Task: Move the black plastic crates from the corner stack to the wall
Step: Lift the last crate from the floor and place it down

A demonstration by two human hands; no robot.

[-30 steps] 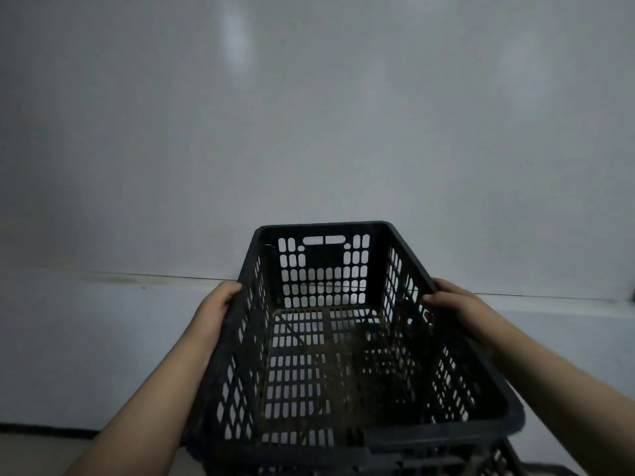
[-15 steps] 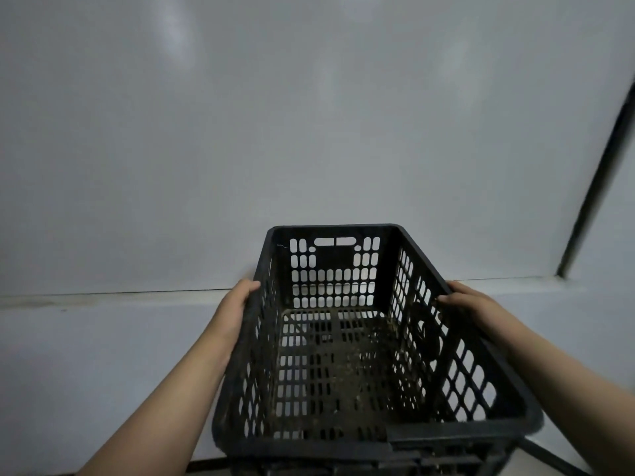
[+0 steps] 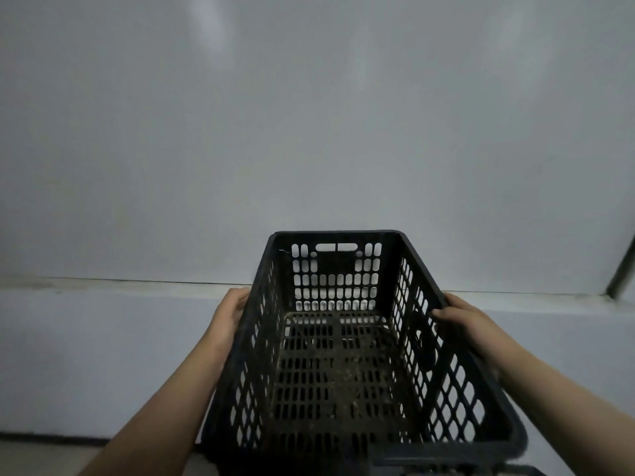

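Note:
I hold a black perforated plastic crate [image 3: 422,304] level in front of me, its long axis pointing at the wall. Its inside is empty, with a dirty slotted floor and a handle slot in the far end wall. My left hand [image 3: 231,312] grips the crate's left long side near the rim. On the opposite rim, my right hand [image 3: 458,321] is clamped with fingers curled over the edge. Below the crate's near end, part of another dark crate [image 3: 525,470] peeks out at the bottom edge.
A plain white wall [image 3: 309,132] fills the view ahead, with a low white ledge [image 3: 86,338] running across its base. A dark vertical strip [image 3: 622,269] marks the room's corner at the far right. A sliver of floor [image 3: 41,458] shows at bottom left.
The view has swung left, so the dark corner strip slid toward the right edge. The crate stays in both hands, still held facing the wall.

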